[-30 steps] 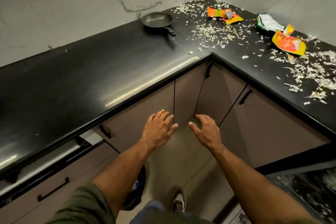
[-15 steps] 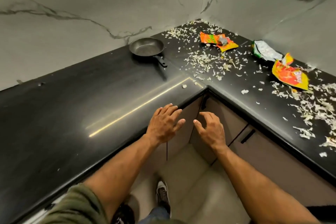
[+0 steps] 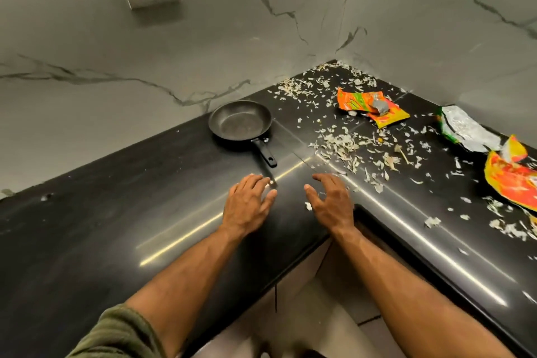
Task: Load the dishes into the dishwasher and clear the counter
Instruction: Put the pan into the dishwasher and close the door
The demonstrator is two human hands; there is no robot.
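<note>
**Both hands over the counter corner, frying pan ahead**

The left hand [image 3: 248, 206] and right hand [image 3: 331, 203] hover side by side over the black countertop [image 3: 101, 227], fingers loosely spread, holding nothing. The small frying pan [image 3: 239, 120] sits at twelve o'clock from the left hand, handle pointing toward it. Peel scraps [image 3: 343, 142] and torn wrappers [image 3: 373, 107] lie at two o'clock.
</note>
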